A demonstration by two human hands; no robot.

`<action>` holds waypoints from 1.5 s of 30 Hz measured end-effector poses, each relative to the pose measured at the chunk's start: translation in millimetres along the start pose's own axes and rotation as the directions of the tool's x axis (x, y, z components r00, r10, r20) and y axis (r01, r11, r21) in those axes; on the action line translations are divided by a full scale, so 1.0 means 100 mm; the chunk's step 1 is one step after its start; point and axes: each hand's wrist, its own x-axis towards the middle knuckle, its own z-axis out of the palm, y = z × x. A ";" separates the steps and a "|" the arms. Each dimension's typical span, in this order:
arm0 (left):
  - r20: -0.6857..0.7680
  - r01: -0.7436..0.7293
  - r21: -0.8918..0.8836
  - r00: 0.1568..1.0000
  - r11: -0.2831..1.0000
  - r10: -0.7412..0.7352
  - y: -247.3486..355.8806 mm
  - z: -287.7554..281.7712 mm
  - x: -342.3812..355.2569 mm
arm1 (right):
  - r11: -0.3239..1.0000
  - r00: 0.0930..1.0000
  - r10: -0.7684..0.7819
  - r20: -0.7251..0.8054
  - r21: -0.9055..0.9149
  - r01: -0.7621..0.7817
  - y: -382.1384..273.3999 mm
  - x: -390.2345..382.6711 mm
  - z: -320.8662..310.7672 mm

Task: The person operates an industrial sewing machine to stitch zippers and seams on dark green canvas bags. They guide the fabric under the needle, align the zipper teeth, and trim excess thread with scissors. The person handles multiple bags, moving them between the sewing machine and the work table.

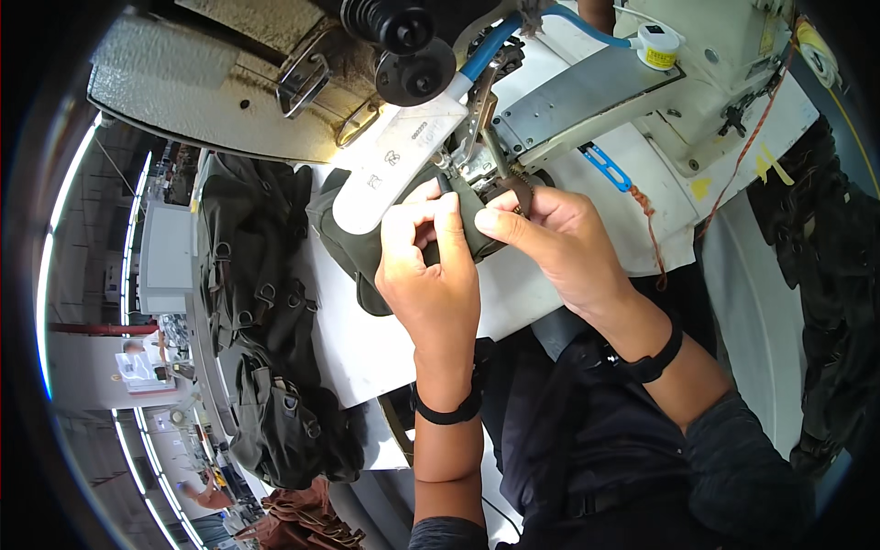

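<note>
My left hand (428, 252) is closed, thumb and fingers pinching a small dark strip (445, 184) whose kind I cannot make out. Beside it, my right hand (564, 240) grips a brown strap (520, 192) that loops up by the thumb. A dark green fabric bag (348, 246) lies under and around both hands, partly hidden by them. Just beyond the fingertips is the needle area of an industrial sewing machine (596, 96), with metal parts close to the bag. A white rounded plate (390, 174) hangs over the bag, left of the needle area.
Dark green bags with metal rings (257, 266) are piled on the left, with brown fabric (302, 518) below them. A blue threading tool (605, 167) with orange cord lies on the white table (357, 357). More dark fabric (816, 266) hangs at the right. Another person appears far off, lower left.
</note>
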 end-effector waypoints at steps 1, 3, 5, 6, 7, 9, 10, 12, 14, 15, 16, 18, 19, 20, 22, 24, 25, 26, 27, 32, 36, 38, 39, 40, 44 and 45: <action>-0.004 -0.008 0.006 1.000 1.000 0.008 -0.02 0.01 0.01 | 1.000 1.000 0.008 -0.008 -0.004 -0.008 0.00 0.00 0.00; -0.010 -0.022 0.016 1.000 1.000 0.022 -0.09 0.02 0.06 | 1.000 1.000 0.006 -0.029 -0.020 -0.007 0.00 0.05 0.02; -0.009 -0.027 0.037 1.000 0.999 0.028 -0.15 0.04 0.10 | 0.998 0.999 0.006 -0.041 -0.062 -0.009 -0.02 0.10 0.03; -0.010 -0.031 0.048 0.999 0.998 0.031 -0.17 0.04 0.13 | 0.995 0.999 0.005 -0.040 -0.096 -0.009 -0.03 0.12 0.05; -0.003 -0.041 0.043 0.999 0.998 0.041 -0.18 0.03 0.15 | 0.993 0.999 -0.014 -0.043 -0.122 0.008 -0.03 0.14 0.06; 0.004 -0.051 0.034 0.999 0.998 0.051 -0.20 0.01 0.17 | 0.984 0.997 -0.062 -0.049 -0.169 0.053 0.02 0.16 0.09; 0.026 -0.071 0.028 0.997 0.997 0.071 -0.23 -0.02 0.19 | 0.978 0.994 -0.091 -0.052 -0.192 0.080 0.05 0.16 0.10; 0.027 -0.054 0.010 0.998 0.998 0.054 -0.17 -0.03 0.22 | 0.982 0.995 -0.087 0.047 -0.163 0.093 -0.02 0.15 0.07; 0.029 -0.048 0.005 0.998 0.999 0.048 -0.20 -0.11 0.21 | 0.934 0.968 -0.029 0.248 -0.338 0.115 -0.12 0.16 -0.13; 0.070 -0.011 0.027 0.997 1.000 0.009 -0.11 -0.08 0.20 | 0.872 0.929 -0.159 0.333 -0.394 0.291 -0.13 0.18 -0.29; 0.074 -0.082 0.086 0.994 0.993 0.076 -0.09 -0.10 0.18 | 0.803 0.909 -0.149 0.390 -0.489 0.341 -0.17 0.20 -0.37; 0.110 -0.219 0.203 0.974 0.954 0.200 -0.02 -0.15 0.11 | 0.738 0.887 -0.122 0.445 -0.557 0.381 -0.14 0.24 -0.49; 0.142 -0.406 0.292 0.914 0.866 0.380 -0.06 -0.16 0.05 | 0.750 0.890 -0.115 0.441 -0.549 0.369 -0.05 0.24 -0.51; 0.240 -0.499 0.341 0.865 0.797 0.440 -0.05 -0.20 0.01 | 0.696 0.879 -0.166 0.448 -0.578 0.426 0.03 0.23 -0.54; 0.363 -0.607 0.408 0.793 0.682 0.489 -0.05 -0.38 -0.06 | 0.691 0.896 0.072 0.438 -0.670 0.272 0.05 0.24 -0.48; 0.357 -0.613 0.398 0.789 0.682 0.501 -0.17 -0.47 0.03 | 0.747 0.870 0.076 0.487 -0.606 0.274 0.17 0.28 -0.42; 0.330 -0.591 0.374 0.805 0.715 0.493 -0.26 -0.53 0.08 | 0.807 0.855 0.005 0.519 -0.507 0.303 0.24 0.31 -0.35; 0.320 -0.580 0.429 0.814 0.692 0.484 -0.29 -0.55 0.10 | 0.863 0.834 0.180 0.521 -0.490 0.119 0.20 0.31 -0.30; 0.308 -0.564 0.499 0.825 0.658 0.474 -0.31 -0.59 0.14 | 0.939 0.813 0.303 0.497 -0.302 -0.165 0.15 0.21 -0.20; 0.472 -0.785 0.379 0.619 0.490 0.627 -0.02 -0.74 0.50 | 0.744 0.812 0.265 0.520 0.425 -0.516 0.27 -0.04 0.21; 0.526 -0.786 0.406 0.618 0.466 0.584 0.19 -0.72 0.58 | 0.961 0.945 0.098 0.312 0.219 -0.172 0.27 -0.09 0.22; 0.515 -0.810 0.395 0.586 0.433 0.626 0.16 -0.70 0.58 | 0.962 0.973 -0.215 0.090 -0.151 0.227 0.35 -0.04 0.22; 0.497 -0.829 0.375 0.557 0.415 0.666 0.11 -0.65 0.57 | 0.865 0.920 -0.389 0.046 -0.326 0.382 0.33 -0.04 0.18; 0.474 -0.821 0.397 0.566 0.410 0.674 0.06 -0.66 0.55 | 0.895 0.921 -0.386 0.053 -0.220 0.388 0.36 -0.03 0.19; 0.483 -0.801 0.401 0.597 0.444 0.640 0.03 -0.65 0.43 | 0.849 0.989 -0.071 0.131 0.528 -0.009 0.50 -0.13 0.31; 0.472 -0.790 0.403 0.613 0.463 0.634 0.00 -0.69 0.39 | 0.871 0.986 -0.037 0.165 0.489 -0.049 0.49 -0.14 0.28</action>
